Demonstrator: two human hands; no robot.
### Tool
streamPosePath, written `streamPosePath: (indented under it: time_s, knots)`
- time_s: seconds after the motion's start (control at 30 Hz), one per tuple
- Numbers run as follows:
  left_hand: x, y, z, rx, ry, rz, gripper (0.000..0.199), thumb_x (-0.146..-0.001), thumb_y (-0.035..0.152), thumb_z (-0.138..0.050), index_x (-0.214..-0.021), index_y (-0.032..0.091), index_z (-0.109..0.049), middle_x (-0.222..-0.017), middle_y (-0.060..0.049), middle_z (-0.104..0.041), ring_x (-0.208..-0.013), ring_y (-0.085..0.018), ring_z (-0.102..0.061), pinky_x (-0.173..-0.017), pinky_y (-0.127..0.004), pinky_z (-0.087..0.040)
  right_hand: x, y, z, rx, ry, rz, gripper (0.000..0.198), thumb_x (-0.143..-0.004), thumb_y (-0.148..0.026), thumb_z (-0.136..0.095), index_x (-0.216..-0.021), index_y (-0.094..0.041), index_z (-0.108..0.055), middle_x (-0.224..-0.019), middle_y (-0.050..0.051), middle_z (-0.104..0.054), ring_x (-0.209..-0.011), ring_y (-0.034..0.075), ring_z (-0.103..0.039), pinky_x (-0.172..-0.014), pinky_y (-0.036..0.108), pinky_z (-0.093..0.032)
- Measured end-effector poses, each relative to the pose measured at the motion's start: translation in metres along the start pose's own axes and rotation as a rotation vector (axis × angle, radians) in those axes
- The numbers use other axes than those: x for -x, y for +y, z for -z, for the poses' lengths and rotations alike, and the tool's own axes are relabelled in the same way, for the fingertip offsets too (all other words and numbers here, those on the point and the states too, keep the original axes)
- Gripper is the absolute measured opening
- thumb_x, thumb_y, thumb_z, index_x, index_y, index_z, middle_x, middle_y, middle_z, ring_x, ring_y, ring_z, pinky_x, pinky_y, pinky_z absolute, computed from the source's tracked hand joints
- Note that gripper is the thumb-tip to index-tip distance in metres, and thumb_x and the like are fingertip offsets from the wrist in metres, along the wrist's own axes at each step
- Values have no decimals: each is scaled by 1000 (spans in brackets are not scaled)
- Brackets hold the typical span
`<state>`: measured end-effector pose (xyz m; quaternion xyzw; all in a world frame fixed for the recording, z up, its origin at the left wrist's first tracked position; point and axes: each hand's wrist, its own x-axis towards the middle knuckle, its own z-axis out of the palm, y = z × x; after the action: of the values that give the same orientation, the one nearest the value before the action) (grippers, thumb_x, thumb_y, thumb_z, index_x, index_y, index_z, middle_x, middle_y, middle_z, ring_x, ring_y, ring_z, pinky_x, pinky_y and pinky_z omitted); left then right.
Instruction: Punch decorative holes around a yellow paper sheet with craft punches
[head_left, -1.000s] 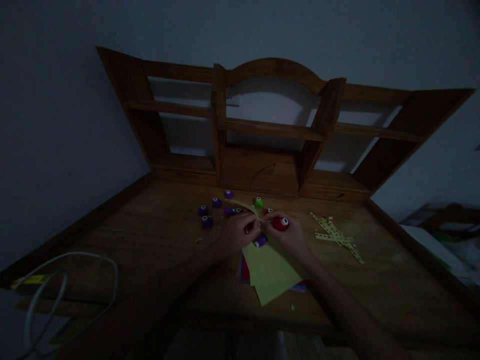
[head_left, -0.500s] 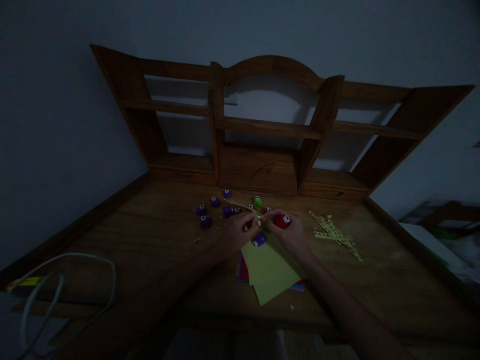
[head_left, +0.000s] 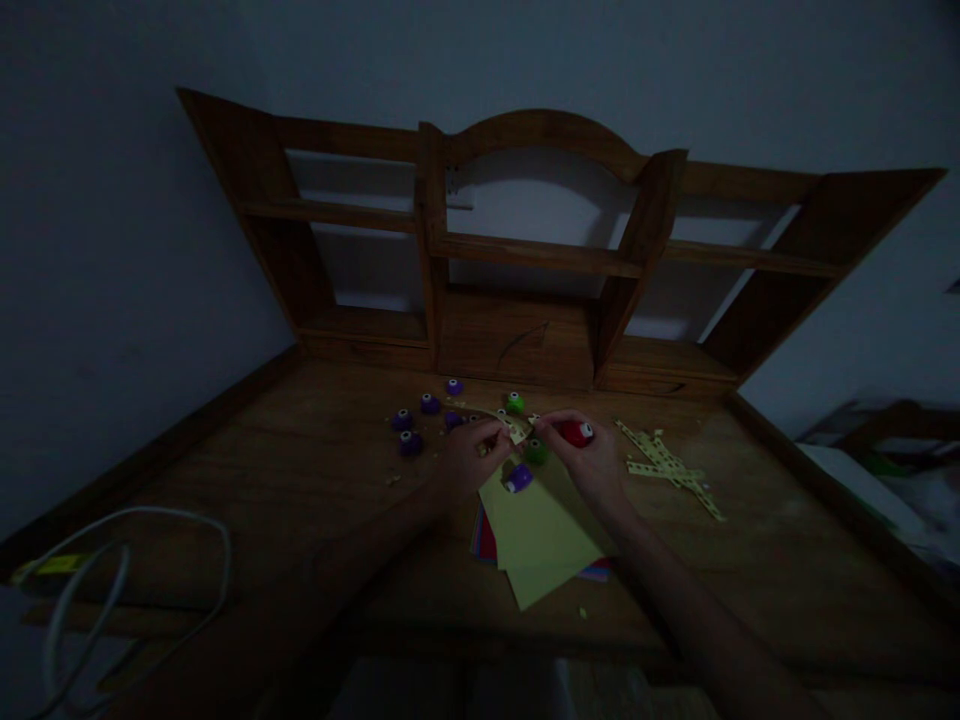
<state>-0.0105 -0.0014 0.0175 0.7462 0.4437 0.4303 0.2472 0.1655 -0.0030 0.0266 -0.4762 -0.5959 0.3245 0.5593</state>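
While left hand (head_left: 471, 456) pinches punched yellow paper strip (head_left: 517, 431), right-hand fingers (head_left: 564, 446) curl round red craft punch (head_left: 575, 433), fingertip grip unclear; strip likely light, tearable: best held by unpunched edge

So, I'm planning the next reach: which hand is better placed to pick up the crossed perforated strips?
Probably the right hand: it is nearer the crossed perforated strips, though it holds a red punch-like object. The left hand is farther off, pinching a yellow paper piece.

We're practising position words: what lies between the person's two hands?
The head view shows a yellow strip in the left hand's fingertips, a green object and, nearer the wearer, a purple object.
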Motion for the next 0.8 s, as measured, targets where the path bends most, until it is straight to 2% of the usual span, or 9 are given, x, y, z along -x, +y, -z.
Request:
streamPosePath:
  time_s: [0.37, 0.43, 0.53, 0.6, 0.7, 0.8]
  knots:
    - [-1, -8, -1, -10, 45, -150, 23, -87, 25, -47, -74, 18, -64, -70, -2, -61, -66, -14, -54, -62, -24, -39, -8, 11, 7, 58, 188, 1, 29, -71, -42, -67, -87, -18, -66, -79, 5, -68, -68, 17, -61, -61, 27, -48]
    - [-1, -7, -1, -9, 55, -167, 22, -88, 24, -47, -76, 18, -65, -72, -2, -61, -67, -14, -54, -62, -25, -39, -8, 12, 7, 76, 197, 3, 27, -73, -42, -67, -84, -18, -66, -76, 4, -67, -66, 17, -61, -59, 27, -48]
    - [-1, -7, -1, -32, 81, -194, 19, -88, 24, -49, -81, 18, -66, -78, -3, -60, -72, -14, -56, -66, -25, -42, -5, 7, 5, 106, 163, 21, 23, -76, -41, -64, -76, -18, -66, -70, 4, -67, -64, 17, -61, -58, 26, -48]
    - [-1, -8, -1, -49, 121, -222, 17, -87, 23, -51, -81, 18, -67, -84, -4, -60, -79, -15, -57, -70, -26, -44, -2, 4, 3, 136, 122, 79, 21, -79, -39, -62, -78, -18, -67, -73, 4, -68, -66, 18, -63, -61, 27, -49]
    - [-2, -11, -2, -41, 192, -260, 15, -85, 20, -53, -79, 18, -66, -88, -5, -59, -85, -17, -57, -74, -28, -45, 5, 2, 0, 225, -36, 237, 24, -81, -30, -59, -101, -21, -67, -93, 5, -71, -78, 19, -66, -71, 29, -51]
    - [-3, -14, -3, -29, 224, -286, 13, -84, 17, -54, -78, 18, -66, -89, -5, -58, -87, -17, -57, -76, -30, -46, 11, 7, -4, 374, -241, 337, 52, -79, -19, -57, -130, -26, -51, -99, 3, -70, -78, 18, -66, -72, 29, -51]
